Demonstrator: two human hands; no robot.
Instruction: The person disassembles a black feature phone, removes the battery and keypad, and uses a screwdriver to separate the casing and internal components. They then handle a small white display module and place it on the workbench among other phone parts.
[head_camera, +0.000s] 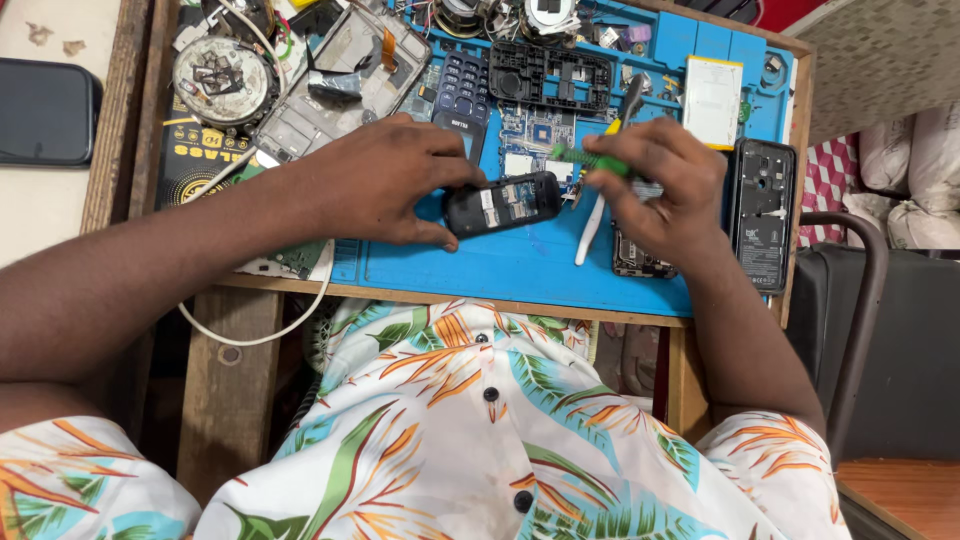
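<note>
the left hand (385, 180) pinched a small black phone (502, 203) on the blue mat (500, 265), back cover already off; the right hand (655, 185) gripped a green screwdriver (590, 160) at it — disassembly looked partway, screws likely remaining.

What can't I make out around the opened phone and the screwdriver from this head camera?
- Screwdriver tip, head view: too small, lost against the phone.
- Phone's near left end: covered by the left hand.
- Part under the right hand: mostly hidden.
- Tweezers: upper part behind the right hand's fingers.
- Blue mat top edge: cut off.
</note>
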